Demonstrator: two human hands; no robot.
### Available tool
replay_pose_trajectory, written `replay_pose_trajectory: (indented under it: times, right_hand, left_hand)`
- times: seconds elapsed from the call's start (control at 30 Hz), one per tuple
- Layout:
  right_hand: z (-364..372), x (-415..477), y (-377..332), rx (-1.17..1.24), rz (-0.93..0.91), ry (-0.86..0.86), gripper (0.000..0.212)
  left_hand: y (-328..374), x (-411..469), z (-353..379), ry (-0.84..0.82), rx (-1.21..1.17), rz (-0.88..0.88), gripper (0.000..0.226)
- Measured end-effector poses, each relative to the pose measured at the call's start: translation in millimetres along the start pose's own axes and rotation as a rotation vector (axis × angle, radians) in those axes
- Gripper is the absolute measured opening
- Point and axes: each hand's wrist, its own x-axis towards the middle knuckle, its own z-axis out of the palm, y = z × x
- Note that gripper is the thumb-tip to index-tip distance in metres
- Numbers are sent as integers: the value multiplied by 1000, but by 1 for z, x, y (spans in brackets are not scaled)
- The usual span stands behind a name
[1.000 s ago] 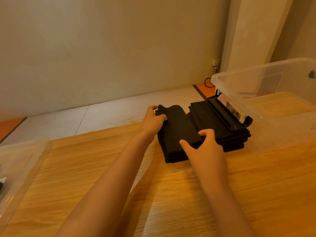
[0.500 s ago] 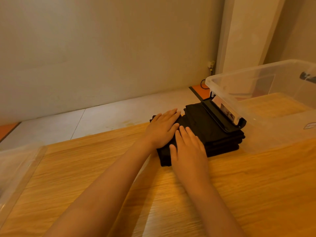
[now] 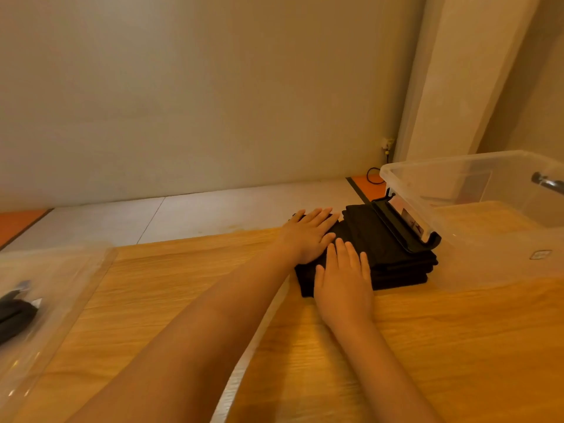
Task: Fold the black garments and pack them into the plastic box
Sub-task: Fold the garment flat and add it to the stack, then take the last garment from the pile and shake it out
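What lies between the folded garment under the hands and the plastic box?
A second folded black stack sits directly between the pressed garment and the plastic box, with the box's black latch hanging over it. The left hand and right hand rest flat on the garment.

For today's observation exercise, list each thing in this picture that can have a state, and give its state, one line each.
left hand: open, flat on the folded garment
right hand: open, flat on the same garment
folded garment: folded, on the table, pressed by both hands
garment stack: folded, piled beside the box
plastic box: lid off, no garments inside
black latch: swung open, resting on the stack
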Motion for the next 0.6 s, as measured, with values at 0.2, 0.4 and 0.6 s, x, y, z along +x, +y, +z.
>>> replay_pose_trajectory:
  times: [0.2,0.4,0.6]
  right_hand:
    - [-40,-11,-8,71,-44,110,55]
    - [-42,-49,-96,267,-336,80,53]
    - [4,-95,-220,364,-758,-70,49]
  left_hand:
    - [-32,-71,-30,239,-228,-199,58]
    - [-115,-219,-50,268,-63,-333,61]
    - [-205,-360,-34,209,-38,-631,63]
